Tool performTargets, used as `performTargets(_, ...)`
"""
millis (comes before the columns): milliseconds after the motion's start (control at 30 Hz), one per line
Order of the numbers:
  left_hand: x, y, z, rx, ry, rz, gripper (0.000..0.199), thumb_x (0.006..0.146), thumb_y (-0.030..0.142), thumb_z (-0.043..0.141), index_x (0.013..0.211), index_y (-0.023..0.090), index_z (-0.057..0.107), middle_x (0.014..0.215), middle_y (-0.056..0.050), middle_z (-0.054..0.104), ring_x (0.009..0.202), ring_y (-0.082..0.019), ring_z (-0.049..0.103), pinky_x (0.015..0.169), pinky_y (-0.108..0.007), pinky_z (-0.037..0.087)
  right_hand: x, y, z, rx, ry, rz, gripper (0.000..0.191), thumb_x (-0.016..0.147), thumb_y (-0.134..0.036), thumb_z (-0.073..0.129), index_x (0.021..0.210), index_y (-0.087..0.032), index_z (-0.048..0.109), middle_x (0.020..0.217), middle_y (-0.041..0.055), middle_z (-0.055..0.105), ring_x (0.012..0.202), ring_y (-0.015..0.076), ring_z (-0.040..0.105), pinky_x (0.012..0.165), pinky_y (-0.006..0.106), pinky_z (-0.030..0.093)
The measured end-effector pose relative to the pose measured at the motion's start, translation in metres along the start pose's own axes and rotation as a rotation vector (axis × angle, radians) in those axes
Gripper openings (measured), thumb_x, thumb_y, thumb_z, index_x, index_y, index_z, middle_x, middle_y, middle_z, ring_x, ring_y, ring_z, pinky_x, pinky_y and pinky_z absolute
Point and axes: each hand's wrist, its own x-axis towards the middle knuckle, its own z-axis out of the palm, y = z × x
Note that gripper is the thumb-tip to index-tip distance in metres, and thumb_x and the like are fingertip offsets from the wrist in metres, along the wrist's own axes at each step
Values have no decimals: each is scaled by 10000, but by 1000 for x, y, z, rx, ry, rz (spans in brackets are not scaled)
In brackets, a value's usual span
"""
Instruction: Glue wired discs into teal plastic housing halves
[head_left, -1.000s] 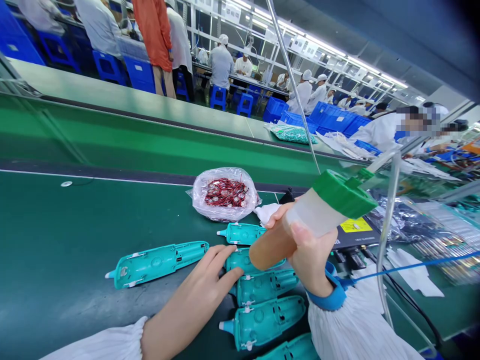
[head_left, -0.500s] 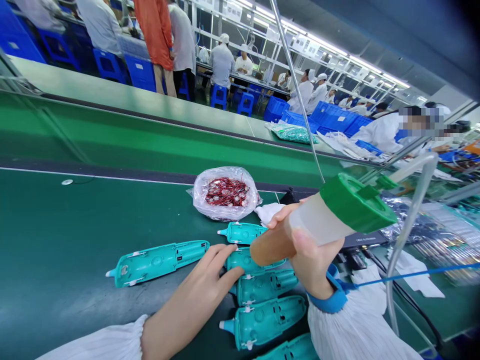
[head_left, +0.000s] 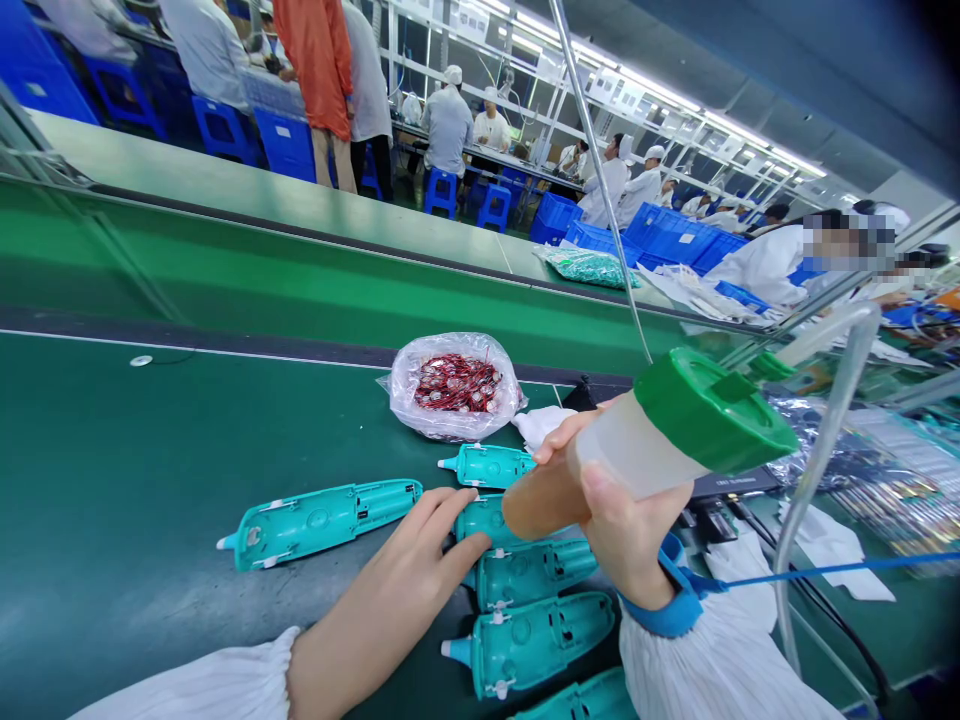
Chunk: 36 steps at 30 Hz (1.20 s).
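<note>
My right hand [head_left: 634, 525] is wrapped round a glue syringe [head_left: 630, 445], a translucent barrel with brown contents and a green cap. The syringe is tilted, and its tip is hidden behind the barrel. Fingers and thumb of my left hand [head_left: 409, 565] grip the end of a teal plastic shell [head_left: 480, 520], which lies open side up under the syringe. Other teal shells stand in a column: one behind [head_left: 491, 465], and several nearer me, such as this shell [head_left: 540, 640]. To the left lies a separate shell [head_left: 322, 522] with a small round disc inside.
A plastic bag [head_left: 457, 385] of red-wired discs stands behind the shells. One loose disc [head_left: 141, 361] lies far left. A clear hose [head_left: 821, 440] and a blue wrist-strap cord [head_left: 825, 572] run on the right. Co-workers sit beyond the green conveyor ledge [head_left: 300, 275].
Both hands keep their places on the shell and the syringe. The whole view has shifted very slightly; little else differs.
</note>
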Motion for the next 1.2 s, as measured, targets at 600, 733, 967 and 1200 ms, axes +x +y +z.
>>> performTargets(600,-1,0,-1,-117,-39,-73,317,898,35,412,1097,215,580,1265,-134,512,1151,-272,501,869,-426,526,13,-3,-4,61,250,88,229,680,-257,612,903,-227,570,615,-27,637,483,182,587,461,318,491)
performTargets(733,5,-7,-5,-92,14,-115,390,901,7,333,1175,193,539,1276,-126,543,1168,-257,520,894,-418,522,24,-6,-16,73,462,162,231,656,-304,592,863,-206,561,594,-32,620,474,165,589,443,295,505)
performTargets(967,28,-25,10,75,-4,-126,408,856,-43,339,1086,169,600,1272,-162,555,1163,-294,528,893,-479,484,25,13,-17,73,563,112,139,733,-281,586,835,-196,547,620,-25,618,506,154,602,489,293,523)
performTargets(1200,31,-21,5,-105,-93,-270,317,875,88,380,1058,205,610,1293,-116,541,1118,-264,563,818,-370,521,16,28,-12,37,489,118,84,731,-237,604,747,-182,542,599,-15,641,496,164,604,485,306,516)
